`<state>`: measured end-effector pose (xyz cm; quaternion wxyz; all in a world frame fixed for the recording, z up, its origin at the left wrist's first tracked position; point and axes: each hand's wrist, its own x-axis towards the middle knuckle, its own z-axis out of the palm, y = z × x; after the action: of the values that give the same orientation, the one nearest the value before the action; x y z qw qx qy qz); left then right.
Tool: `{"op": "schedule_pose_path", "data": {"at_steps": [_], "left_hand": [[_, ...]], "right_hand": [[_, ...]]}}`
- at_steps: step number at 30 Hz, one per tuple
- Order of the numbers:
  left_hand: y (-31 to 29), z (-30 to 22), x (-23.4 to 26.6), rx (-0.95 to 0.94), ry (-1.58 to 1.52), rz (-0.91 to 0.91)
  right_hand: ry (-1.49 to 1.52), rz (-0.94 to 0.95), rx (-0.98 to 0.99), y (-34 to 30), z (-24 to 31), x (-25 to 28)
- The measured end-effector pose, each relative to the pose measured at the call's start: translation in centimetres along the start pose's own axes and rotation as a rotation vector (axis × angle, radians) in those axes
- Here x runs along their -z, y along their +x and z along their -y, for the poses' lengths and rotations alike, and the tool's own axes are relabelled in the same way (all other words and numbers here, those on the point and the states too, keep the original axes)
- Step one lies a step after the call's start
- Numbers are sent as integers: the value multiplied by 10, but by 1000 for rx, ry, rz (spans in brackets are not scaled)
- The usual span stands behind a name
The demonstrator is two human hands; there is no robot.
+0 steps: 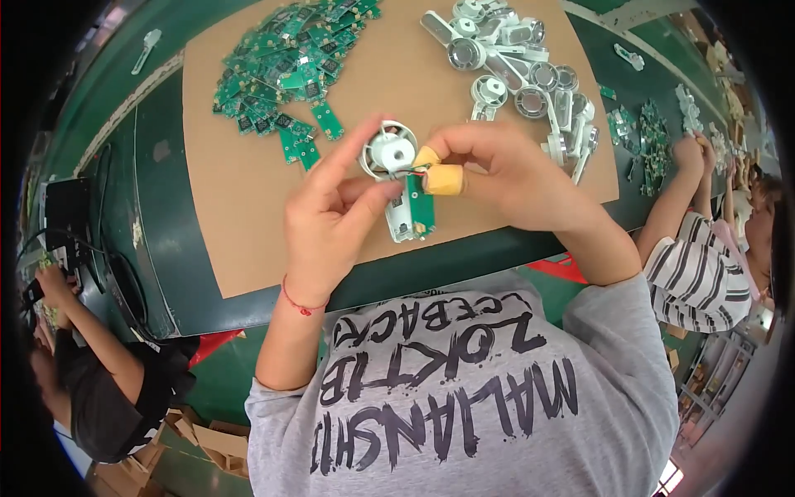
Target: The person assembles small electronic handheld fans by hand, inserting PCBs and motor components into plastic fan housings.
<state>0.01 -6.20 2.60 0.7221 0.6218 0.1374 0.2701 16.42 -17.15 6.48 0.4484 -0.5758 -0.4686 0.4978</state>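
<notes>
My left hand (323, 219) is closed on a white plastic housing (399, 225) with a round, ring-shaped head and a short handle, like a small handheld fan body. A green circuit board (422, 211) hangs alongside the handle, partly overlapping it. Thin dark and red wires (411, 171) run between the round head and the board's upper end. My right hand (513, 178), with yellow covers on its thumb and a finger, pinches at these wires. Its fingertips hide just where the wires meet the board.
A large heap of green circuit boards (290, 62) covers the brown board's (248, 257) far left. Several white housings (530, 79) are piled at the far right. Co-workers sit on both sides; one person's hands (696, 153) work near more boards (654, 137) at right.
</notes>
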Motion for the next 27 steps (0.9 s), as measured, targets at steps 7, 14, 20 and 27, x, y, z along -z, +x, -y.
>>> {"op": "schedule_pose_path", "data": {"at_steps": [7,14,20,27], "left_hand": [[3,-10,-13,93,-53,-151],[3,-6,-13,132,-73,-262],[7,-7,-22,151,-200,-309],[12,1,-32,-67,-186,-323]], "right_hand": [[-523,-149,280,4,-1,-8],[-568,-163,242,8,-4,-12],[-374,-449,101,10,-12,-28],[-192,-161,29,12,-18,-30]]}}
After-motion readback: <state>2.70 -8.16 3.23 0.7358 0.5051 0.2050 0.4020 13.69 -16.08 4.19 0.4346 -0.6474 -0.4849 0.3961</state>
